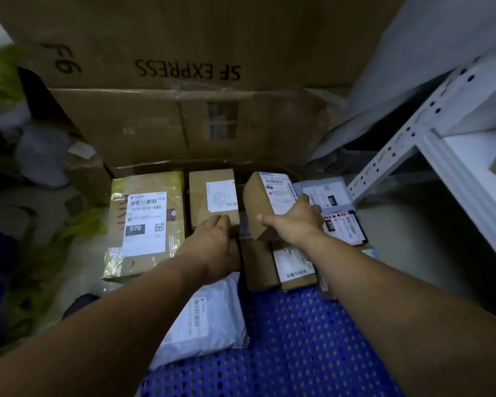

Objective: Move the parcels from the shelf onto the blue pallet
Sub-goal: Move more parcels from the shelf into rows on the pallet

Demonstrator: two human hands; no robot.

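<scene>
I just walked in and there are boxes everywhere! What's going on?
A person is setting parcels on a blue pallet. The right grip holds a small brown box, tilted, over the others. The left grip touches the near edge of the middle box beside it. A big box lies to the left, a white bag nearer on the pallet. The shelf stands at the right.

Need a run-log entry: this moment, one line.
right grip: holds tilted brown cardboard parcel | left grip: touches brown cardboard box | blue perforated pallet: partly loaded
</scene>
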